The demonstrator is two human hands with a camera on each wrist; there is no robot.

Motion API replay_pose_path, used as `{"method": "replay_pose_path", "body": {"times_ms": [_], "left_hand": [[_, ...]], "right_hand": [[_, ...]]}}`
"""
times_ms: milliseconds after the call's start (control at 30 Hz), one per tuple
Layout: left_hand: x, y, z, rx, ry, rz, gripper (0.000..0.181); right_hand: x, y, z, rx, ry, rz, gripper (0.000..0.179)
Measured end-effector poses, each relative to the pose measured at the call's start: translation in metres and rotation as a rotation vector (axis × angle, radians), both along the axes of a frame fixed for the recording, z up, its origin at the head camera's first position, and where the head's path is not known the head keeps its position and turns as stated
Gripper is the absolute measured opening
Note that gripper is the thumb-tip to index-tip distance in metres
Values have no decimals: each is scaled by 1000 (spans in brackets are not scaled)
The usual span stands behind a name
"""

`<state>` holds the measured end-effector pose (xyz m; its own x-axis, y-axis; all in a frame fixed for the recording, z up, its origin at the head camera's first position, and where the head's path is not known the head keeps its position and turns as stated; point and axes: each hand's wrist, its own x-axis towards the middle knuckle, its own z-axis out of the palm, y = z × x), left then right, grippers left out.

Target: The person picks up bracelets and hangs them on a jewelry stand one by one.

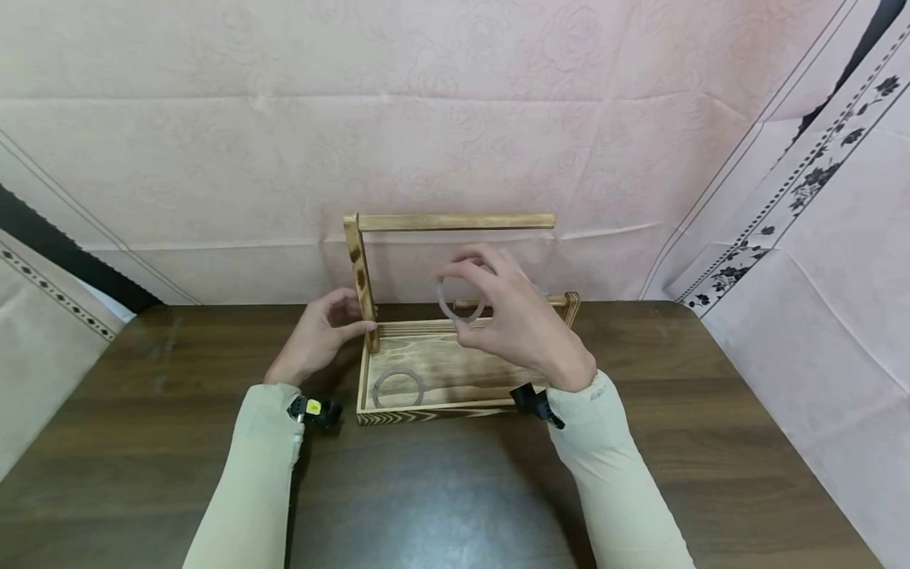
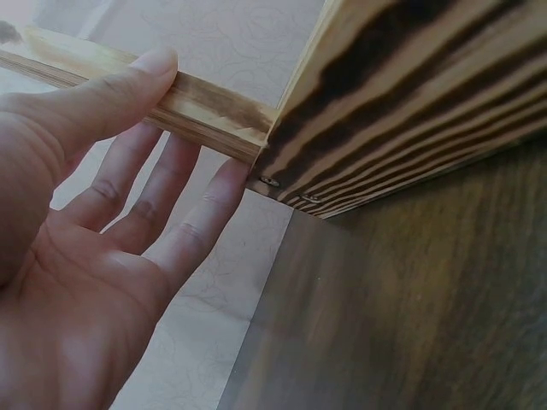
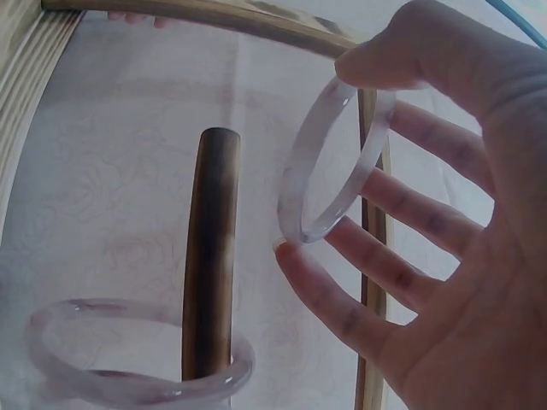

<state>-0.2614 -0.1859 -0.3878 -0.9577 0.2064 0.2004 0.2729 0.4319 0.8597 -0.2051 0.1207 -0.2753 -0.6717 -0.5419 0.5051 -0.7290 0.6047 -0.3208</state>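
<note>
My left hand [image 1: 323,328] grips the left post [image 2: 205,107] of a wooden stand, thumb on one face and fingers on the other. My right hand [image 1: 501,312] pinches a pale translucent bangle [image 3: 295,171] between thumb and fingers, held above the stand's tray [image 1: 441,356]. In the right wrist view, this bangle is near the free end of a short dark wooden bar [image 3: 209,256]. A second bangle [image 3: 141,389] encircles that bar lower down; my right hand hides it in the head view. Another clear bangle [image 1: 398,389] lies in the tray's front left.
A long upper bar [image 1: 455,222] extends rightward from the left post. The short right post [image 1: 571,308] carries the lower bar. The stand sits near the back edge of a dark wooden table [image 1: 426,490], before a pale patterned cloth [image 1: 426,142].
</note>
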Motion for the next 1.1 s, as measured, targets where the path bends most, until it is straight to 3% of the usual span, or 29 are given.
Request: {"method": "replay_pose_path", "body": {"times_ms": [367,1100], "left_hand": [[0,0,1,-7,4,8,28],[0,-1,0,12,-10,-8,31]], "right_hand": [[-2,7,1,-53,27,-22,53],[-5,21,4,-95,6,-108,58]]}}
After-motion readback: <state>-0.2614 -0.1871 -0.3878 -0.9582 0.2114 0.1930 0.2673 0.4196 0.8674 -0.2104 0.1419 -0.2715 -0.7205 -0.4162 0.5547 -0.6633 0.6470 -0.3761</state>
